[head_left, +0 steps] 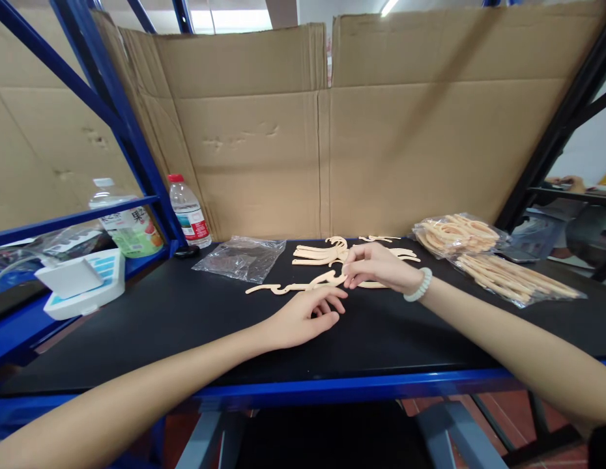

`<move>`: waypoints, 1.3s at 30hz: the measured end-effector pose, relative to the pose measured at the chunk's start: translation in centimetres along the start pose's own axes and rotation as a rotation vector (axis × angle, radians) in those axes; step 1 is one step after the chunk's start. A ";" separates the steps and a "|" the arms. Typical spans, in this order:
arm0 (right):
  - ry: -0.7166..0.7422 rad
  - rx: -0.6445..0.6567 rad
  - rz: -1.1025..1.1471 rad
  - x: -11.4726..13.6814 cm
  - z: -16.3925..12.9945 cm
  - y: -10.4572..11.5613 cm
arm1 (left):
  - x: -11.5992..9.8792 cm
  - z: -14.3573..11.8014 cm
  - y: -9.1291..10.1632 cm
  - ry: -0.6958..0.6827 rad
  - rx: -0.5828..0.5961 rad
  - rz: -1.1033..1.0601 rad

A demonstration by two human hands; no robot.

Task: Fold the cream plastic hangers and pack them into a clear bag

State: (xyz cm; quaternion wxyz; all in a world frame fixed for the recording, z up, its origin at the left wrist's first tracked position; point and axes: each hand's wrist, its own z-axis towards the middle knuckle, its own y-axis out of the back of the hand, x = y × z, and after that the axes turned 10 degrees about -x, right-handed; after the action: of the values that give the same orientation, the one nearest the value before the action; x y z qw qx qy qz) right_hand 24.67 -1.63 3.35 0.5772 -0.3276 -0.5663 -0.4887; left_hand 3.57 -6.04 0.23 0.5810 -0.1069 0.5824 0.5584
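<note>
Flat beige wooden hanger-shaped pieces (pixel 317 254) lie on the black tabletop (pixel 195 326). My right hand (pixel 376 267), with a pale bead bracelet on the wrist, pinches the hooked end of one long curved piece (pixel 288 286) that lies in front of the pile. My left hand (pixel 305 316) rests on the table just below that piece, fingers loosely curled and holding nothing. A small thin piece (pixel 378 238) lies behind the right hand.
An empty clear plastic bag (pixel 242 257) lies left of the pieces. Two clear bags of beige parts (pixel 454 234) (pixel 515 277) sit at the right. Two bottles (pixel 188 212) (pixel 124 225) and a white device (pixel 85 280) stand at the left. Cardboard (pixel 332 143) walls the back.
</note>
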 end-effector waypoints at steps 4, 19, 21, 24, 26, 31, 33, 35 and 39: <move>0.004 0.017 0.025 -0.5 -0.3 -1.6 | 0.8 0.1 0.2 0.105 -0.075 -0.129; 0.101 0.104 -0.253 -1.6 -0.4 -2.0 | 0.4 0.4 1.9 0.427 -0.172 -0.572; 0.191 -0.001 -0.444 -1.8 0.7 0.2 | 0.5 0.5 2.2 0.420 -0.215 -0.591; 0.368 -0.213 -0.903 -3.2 2.5 3.7 | 0.7 0.8 2.9 0.447 -0.309 -0.617; 0.382 -0.271 -1.012 -4.4 3.5 5.2 | 0.9 0.9 3.3 0.454 -0.356 -0.623; 0.399 -0.267 -1.116 -5.9 4.4 6.0 | 1.4 1.2 4.0 0.456 -0.431 -0.628; 0.415 -0.250 -1.123 -5.8 4.4 6.0 | 1.6 1.3 4.3 0.461 -0.448 -0.639; 0.429 -0.238 -1.113 -5.4 4.3 6.0 | 1.7 1.4 4.5 0.459 -0.466 -0.656; 0.442 -0.248 -1.051 -4.2 3.7 6.4 | 1.6 1.4 4.8 0.432 -0.504 -0.689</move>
State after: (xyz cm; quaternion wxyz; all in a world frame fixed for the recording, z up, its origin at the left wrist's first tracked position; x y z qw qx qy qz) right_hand 29.95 4.60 0.89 0.3192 0.0419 -0.4575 -0.8289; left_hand 0.15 -2.42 1.87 0.5538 -0.5450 0.4669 0.4222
